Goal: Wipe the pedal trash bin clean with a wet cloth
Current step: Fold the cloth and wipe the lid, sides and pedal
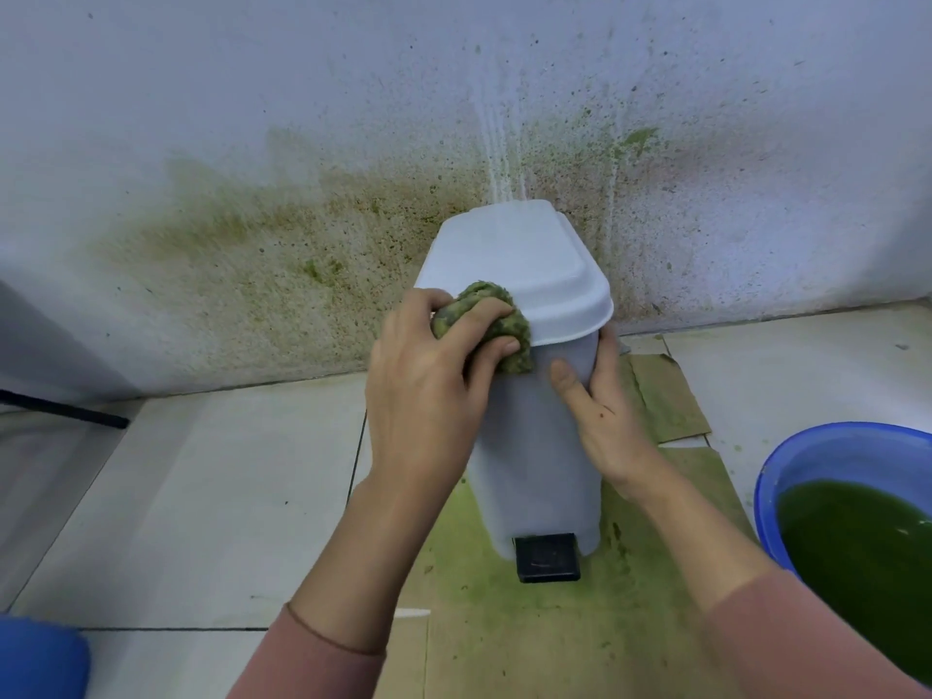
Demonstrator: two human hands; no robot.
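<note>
A pale grey pedal trash bin (534, 446) with a white lid (524, 264) stands on cardboard against the wall, its black pedal (547, 557) facing me. My left hand (428, 375) grips a green-stained wet cloth (489, 320) and presses it against the lid's front left rim and the top of the bin body. My right hand (600, 396) holds the bin's upper right side just under the lid, thumb on the front face and fingers wrapped round the side.
A blue basin (827, 456) of dark green water sits on the floor at the right. Green-stained cardboard (504, 623) lies under the bin. The wall (302, 234) behind is spattered green. A dark rod (65, 408) lies at the left; a blue object (35, 658) shows bottom left.
</note>
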